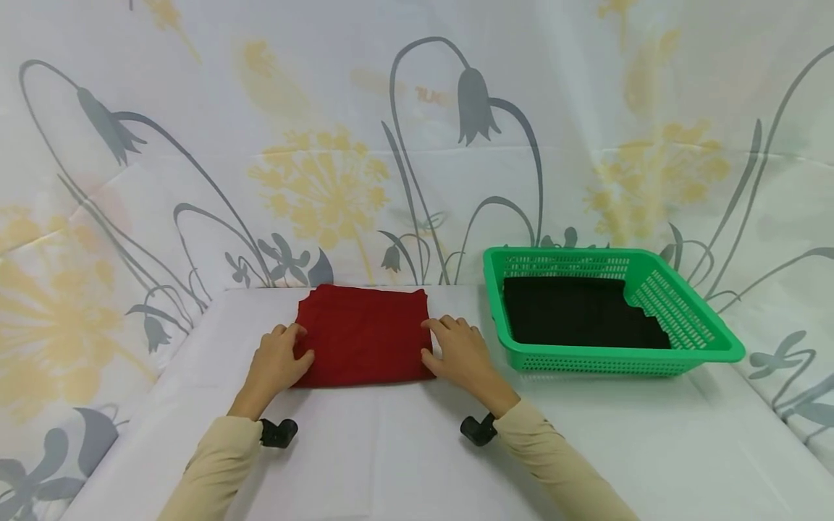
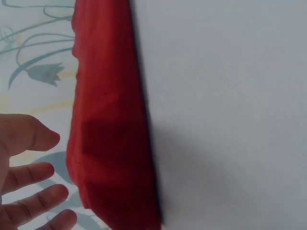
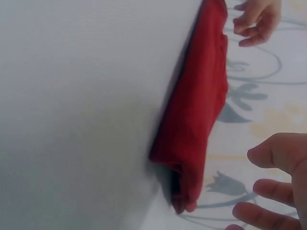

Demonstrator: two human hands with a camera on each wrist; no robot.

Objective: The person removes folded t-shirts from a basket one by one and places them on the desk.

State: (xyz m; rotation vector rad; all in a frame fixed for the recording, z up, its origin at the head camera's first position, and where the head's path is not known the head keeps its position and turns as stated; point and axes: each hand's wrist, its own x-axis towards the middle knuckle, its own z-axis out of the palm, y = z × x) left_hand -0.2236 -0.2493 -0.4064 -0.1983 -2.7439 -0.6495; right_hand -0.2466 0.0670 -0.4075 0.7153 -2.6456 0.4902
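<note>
A folded red cloth (image 1: 365,336) lies flat in a rough rectangle on the white-covered table. At its left edge is my left hand (image 1: 276,362), thumb and fingers spread apart. The right hand (image 1: 461,354) is at the opposite edge in the same way, its fingertips close to the fabric. In the left wrist view, the loosely extended fingers (image 2: 36,199) show beside the thick folded side of the cloth (image 2: 110,105). The right wrist view shows the right thumb (image 3: 273,152) and fingers apart from the cloth (image 3: 189,110), whose layered folds show at the near corner.
To the right stands a green plastic basket (image 1: 706,322) with perforated walls, and a folded black cloth (image 1: 573,315) lies inside. Behind the white table (image 1: 371,456) hangs a flower-patterned curtain (image 1: 313,87). Black wrist-worn cameras (image 1: 279,433) sit on both wrists.
</note>
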